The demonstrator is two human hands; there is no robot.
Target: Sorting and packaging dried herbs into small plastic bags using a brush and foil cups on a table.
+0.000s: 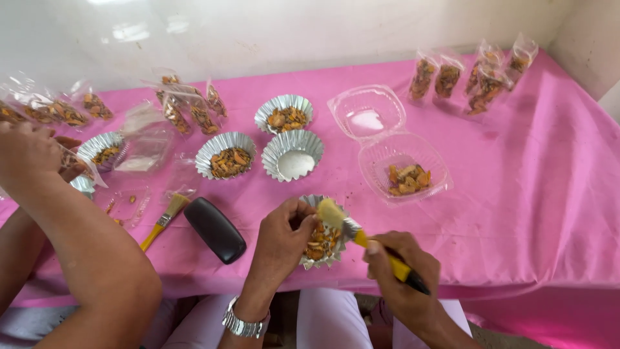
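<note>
My left hand [281, 239] grips a crinkled foil cup [323, 236] filled with orange-brown dried pieces, tilted at the near edge of the pink tablecloth [529, 194]. My right hand [403, 265] holds a yellow-handled brush [361, 236], its bristles resting over the cup's contents. A silver watch sits on my left wrist.
Other foil cups [292, 155] stand mid-table, two with dried pieces, one bare. An open clear clamshell box [403, 165] holds some pieces. Small filled clear bags [478, 74] line the back. A black case [215, 229] and a second brush [161, 223] lie near. Another person's arm [77, 239] reaches in at left.
</note>
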